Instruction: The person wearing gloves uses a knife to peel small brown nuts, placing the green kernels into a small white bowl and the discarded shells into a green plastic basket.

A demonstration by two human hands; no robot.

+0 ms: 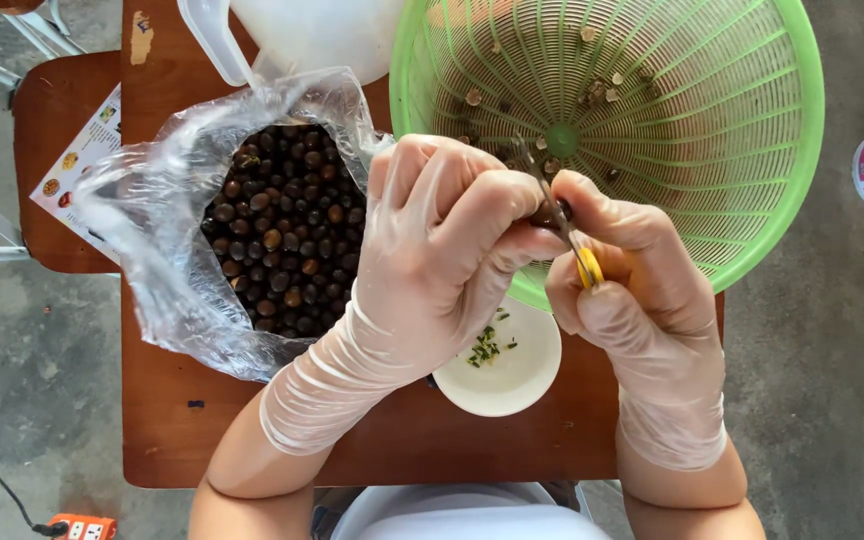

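We worked over one brown wooden table (372,440), its bare edge showing at 6 o'clock. One green slotted basket (712,130) sat at 1 o'clock, a scatter of pale bits on its floor, too small for us to count. One clear plastic bag (152,200) lay open at 9 o'clock, holding a heap of dark brown seeds (287,230), too many to count.

Both forearms came up from 6 o'clock and met at the centre, over the near rim of the basket. Our left hand (442,240), in a thin clear glove reaching up the forearm, was curled with the fingers bent inward, pinching one dark seed (552,212) at the fingertips. Our right hand (642,280), gloved likewise, was closed around one small tool (570,238) with a yellow handle, its thin metal end touching that seed.

One small white bowl (517,370) stood below the hands at 6 o'clock, a few green shreds in it. One printed leaflet (82,160) lay at 9 o'clock, partly under the bag.
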